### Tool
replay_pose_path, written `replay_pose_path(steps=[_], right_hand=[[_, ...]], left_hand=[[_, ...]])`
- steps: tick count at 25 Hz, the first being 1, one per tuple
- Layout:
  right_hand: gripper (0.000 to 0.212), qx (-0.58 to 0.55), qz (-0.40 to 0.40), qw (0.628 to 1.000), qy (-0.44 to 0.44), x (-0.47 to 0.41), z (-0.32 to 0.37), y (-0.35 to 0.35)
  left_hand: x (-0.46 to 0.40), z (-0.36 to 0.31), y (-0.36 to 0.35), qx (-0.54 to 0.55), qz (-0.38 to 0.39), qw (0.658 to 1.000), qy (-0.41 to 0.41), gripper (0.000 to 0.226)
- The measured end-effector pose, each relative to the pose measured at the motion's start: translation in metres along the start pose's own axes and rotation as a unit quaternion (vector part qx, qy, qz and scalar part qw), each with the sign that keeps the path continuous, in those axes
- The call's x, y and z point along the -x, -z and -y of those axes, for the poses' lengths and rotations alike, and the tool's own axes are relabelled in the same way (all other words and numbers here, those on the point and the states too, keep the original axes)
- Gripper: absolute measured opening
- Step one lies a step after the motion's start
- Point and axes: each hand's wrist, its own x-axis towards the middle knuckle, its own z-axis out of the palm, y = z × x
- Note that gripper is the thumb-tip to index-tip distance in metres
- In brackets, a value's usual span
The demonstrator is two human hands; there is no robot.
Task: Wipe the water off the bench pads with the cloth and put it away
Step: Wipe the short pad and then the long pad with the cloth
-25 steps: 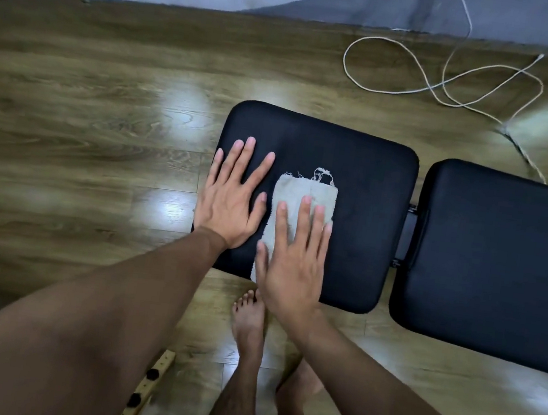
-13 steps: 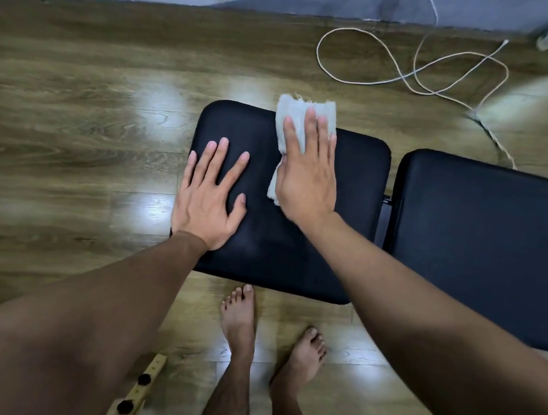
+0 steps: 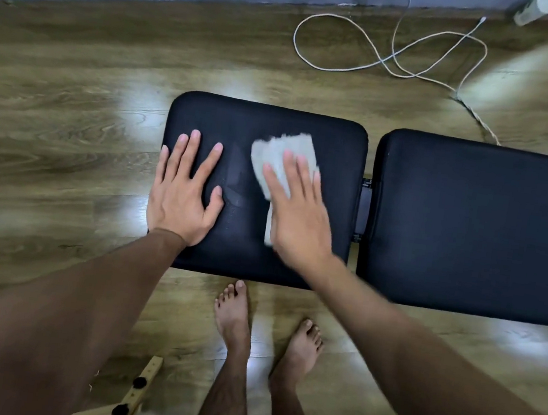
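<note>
The cloth [image 3: 283,160] is pressed flat on the left pad [image 3: 338,146] by the right hand [image 3: 299,217], fingers straight, though blurred. The left hand [image 3: 182,199] is laid flat beside it, fingers spread. The right pad [image 3: 477,225] is untouched.

cloth [image 3: 284,155] partly hidden under blurred right hand [image 3: 295,217]

Right hand [image 3: 299,217] presses the cloth [image 3: 285,160] flat on the seat pad [image 3: 338,146] (left hand [image 3: 181,192] braced beside).

Bare right pad [image 3: 477,225]; both hands on left pad [image 3: 265,123].
</note>
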Motion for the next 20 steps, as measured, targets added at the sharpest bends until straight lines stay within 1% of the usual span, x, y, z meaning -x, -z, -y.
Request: replay_pose_path(steps=[3,6,9,13,16,18,20], right_hand=[[0.064,-0.002,-0.010,0.999,-0.038,-0.065,-0.035,0.024],[0.063,-0.009,-0.022,0.998,-0.056,-0.084,-0.046,0.030],[0.063,-0.017,-0.042,0.997,-0.063,-0.052,-0.037,0.019],[0.060,-0.032,-0.054,0.994,-0.085,0.038,-0.015,-0.003],[0.057,-0.031,-0.027,0.996,-0.082,0.089,-0.003,-0.018],[0.055,-0.043,-0.015,0.995,-0.086,0.090,-0.004,-0.020],[0.055,-0.053,-0.030,0.995,-0.084,0.066,-0.011,-0.015]], left_hand=[[0.000,-0.002,0.002,-0.003,0.002,1.000,0.005,0.066],[0.000,-0.003,0.003,0.000,0.000,1.000,0.005,0.066],[0.000,-0.003,0.003,-0.004,-0.005,1.000,0.004,0.065],[0.000,-0.003,0.003,-0.002,-0.004,1.000,0.004,0.066],[0.000,-0.003,0.003,-0.002,-0.006,1.000,0.003,0.066],[0.001,-0.004,0.003,0.001,-0.013,1.000,0.004,0.065],[0.001,-0.005,0.004,0.003,-0.011,1.000,0.005,0.064]])
